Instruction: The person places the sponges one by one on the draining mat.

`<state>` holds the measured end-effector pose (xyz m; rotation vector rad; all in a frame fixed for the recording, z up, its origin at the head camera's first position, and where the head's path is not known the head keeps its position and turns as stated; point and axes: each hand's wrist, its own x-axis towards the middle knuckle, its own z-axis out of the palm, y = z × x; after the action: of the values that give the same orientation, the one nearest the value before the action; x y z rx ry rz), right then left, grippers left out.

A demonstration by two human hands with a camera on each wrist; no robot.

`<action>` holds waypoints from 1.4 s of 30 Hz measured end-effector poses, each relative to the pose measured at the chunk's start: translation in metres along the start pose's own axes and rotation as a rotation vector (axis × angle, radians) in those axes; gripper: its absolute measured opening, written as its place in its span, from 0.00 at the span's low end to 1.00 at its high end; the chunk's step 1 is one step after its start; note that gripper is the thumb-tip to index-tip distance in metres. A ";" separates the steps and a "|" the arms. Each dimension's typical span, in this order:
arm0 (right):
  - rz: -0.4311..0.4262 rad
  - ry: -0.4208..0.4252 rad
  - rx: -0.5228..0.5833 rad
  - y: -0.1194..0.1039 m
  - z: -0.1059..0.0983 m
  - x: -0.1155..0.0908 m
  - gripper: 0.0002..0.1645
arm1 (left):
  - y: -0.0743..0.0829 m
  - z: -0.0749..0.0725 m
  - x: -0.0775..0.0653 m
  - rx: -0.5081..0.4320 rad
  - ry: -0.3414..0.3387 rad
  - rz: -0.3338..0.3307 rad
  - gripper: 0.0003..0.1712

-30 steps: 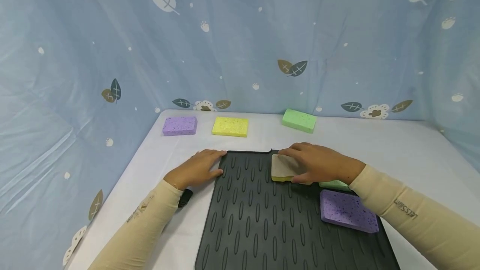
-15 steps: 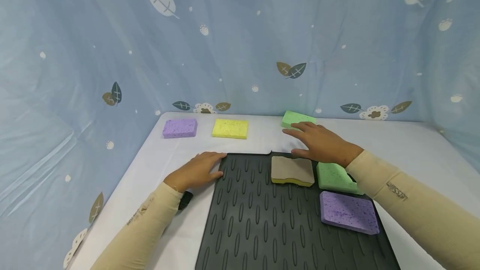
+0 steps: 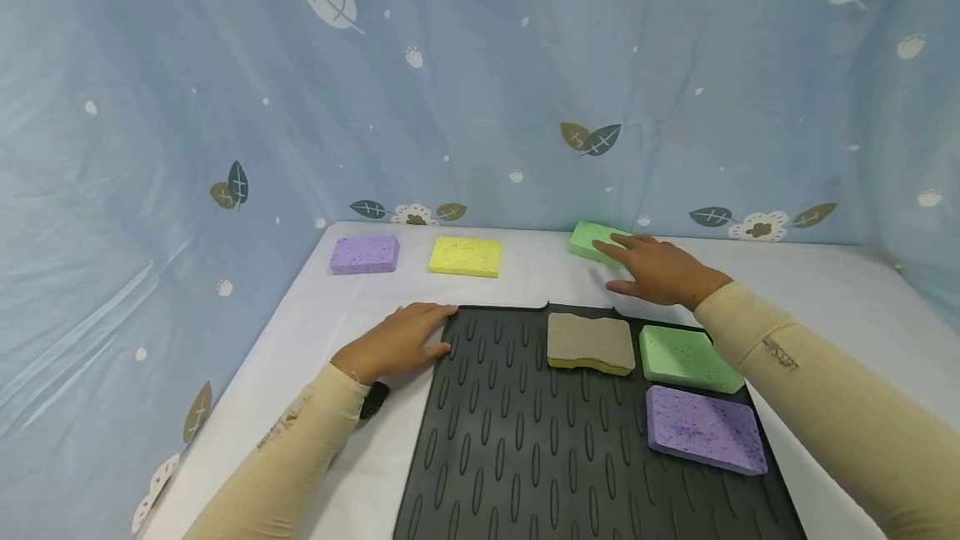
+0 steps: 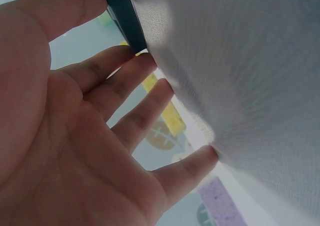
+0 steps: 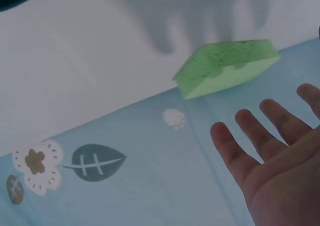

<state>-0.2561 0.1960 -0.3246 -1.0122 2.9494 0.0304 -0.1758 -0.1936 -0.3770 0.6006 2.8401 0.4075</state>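
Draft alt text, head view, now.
A person's right grip hovers, fingers spread, by a green sponge on a white table; the left grip touches the corner of a black mat. On the mat lie a tan-topped sponge, a second green sponge and a purple sponge. Beyond it are another purple sponge and a yellow sponge.

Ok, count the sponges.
6. On the black mat: tan-topped sponge, near green sponge, near purple sponge. Beyond it: far purple sponge, yellow sponge, far green sponge partly behind the right hand. Others may be hidden.
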 end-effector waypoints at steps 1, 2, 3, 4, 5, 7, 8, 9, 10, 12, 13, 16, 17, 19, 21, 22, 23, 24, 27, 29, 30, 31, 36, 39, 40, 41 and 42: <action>0.010 -0.009 0.010 0.002 0.000 0.001 0.42 | 0.000 0.000 0.000 -0.001 -0.002 -0.004 0.36; 0.019 -0.020 0.019 0.004 0.000 0.002 0.42 | 0.000 0.000 0.000 -0.001 -0.002 -0.006 0.36; 0.032 -0.031 0.033 0.007 0.001 0.003 0.43 | 0.000 0.000 0.001 -0.002 -0.005 -0.009 0.36; 0.044 -0.043 0.044 0.010 0.002 0.004 0.43 | -0.001 0.000 0.001 -0.002 -0.006 -0.009 0.36; 0.056 -0.051 0.055 0.012 0.003 0.004 0.43 | -0.001 0.000 0.001 -0.001 -0.007 -0.009 0.37; 0.083 -0.072 0.076 0.017 0.004 0.006 0.43 | 0.000 0.000 0.001 0.001 -0.003 -0.004 0.36; 0.092 -0.080 0.082 0.020 0.005 0.007 0.43 | 0.000 0.001 0.001 0.003 0.000 -0.001 0.36; 0.102 -0.089 0.088 0.022 0.006 0.008 0.44 | 0.000 0.000 0.001 0.004 0.001 -0.003 0.36; 0.112 -0.098 0.093 0.024 0.007 0.008 0.44 | 0.000 0.000 0.001 0.005 0.003 -0.002 0.36; 0.129 -0.114 0.099 0.027 0.008 0.010 0.44 | 0.000 0.000 0.001 0.006 0.005 -0.002 0.36; 0.136 -0.125 0.102 0.028 0.008 0.011 0.44 | 0.000 -0.001 0.002 0.006 0.004 -0.003 0.36; 0.159 -0.161 0.125 0.029 0.007 0.013 0.45 | 0.000 -0.001 0.001 0.002 0.004 -0.001 0.36; 0.161 -0.168 0.133 0.030 0.007 0.014 0.45 | 0.000 -0.001 0.001 0.003 0.005 0.002 0.36; 0.164 -0.183 0.147 0.031 0.008 0.015 0.45 | 0.000 -0.001 0.002 0.003 0.004 0.003 0.36; 0.168 -0.195 0.161 0.032 0.008 0.017 0.44 | -0.001 -0.001 0.002 0.004 0.005 0.004 0.36; 0.168 -0.197 0.161 0.034 0.009 0.018 0.44 | -0.001 -0.001 0.002 0.004 0.005 0.004 0.36; 0.173 -0.196 0.165 0.035 0.010 0.019 0.44 | -0.001 -0.001 0.002 0.003 0.005 0.003 0.36; 0.179 -0.198 0.167 0.036 0.010 0.020 0.44 | 0.000 -0.001 0.002 0.001 0.004 0.001 0.36; 0.204 -0.204 0.176 0.040 0.013 0.022 0.44 | 0.000 -0.001 0.002 -0.001 0.004 -0.002 0.36; 0.222 -0.211 0.184 0.043 0.014 0.023 0.45 | 0.001 0.000 0.002 0.001 0.003 -0.005 0.36; 0.229 -0.217 0.190 0.045 0.015 0.023 0.45 | 0.001 0.000 0.002 0.001 0.003 -0.006 0.36; 0.233 -0.221 0.195 0.046 0.016 0.024 0.45 | 0.001 0.000 0.002 0.000 0.004 -0.005 0.36; 0.225 -0.220 0.243 0.051 0.018 0.025 0.43 | 0.000 0.000 0.002 -0.001 0.000 -0.008 0.36; 0.210 -0.206 0.259 0.053 0.020 0.028 0.42 | -0.001 0.000 0.002 -0.002 -0.001 -0.009 0.36; 0.204 -0.197 0.257 0.053 0.021 0.029 0.41 | -0.001 0.000 0.002 -0.001 -0.002 -0.010 0.36; 0.198 -0.190 0.251 0.053 0.022 0.029 0.40 | -0.001 0.000 0.002 -0.001 -0.003 -0.010 0.36; 0.191 -0.180 0.244 0.053 0.022 0.030 0.40 | -0.001 0.000 0.002 -0.001 -0.003 -0.011 0.36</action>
<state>-0.3124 0.2197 -0.3472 -0.6588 2.7864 -0.2172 -0.1776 -0.1938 -0.3775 0.5848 2.8395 0.4057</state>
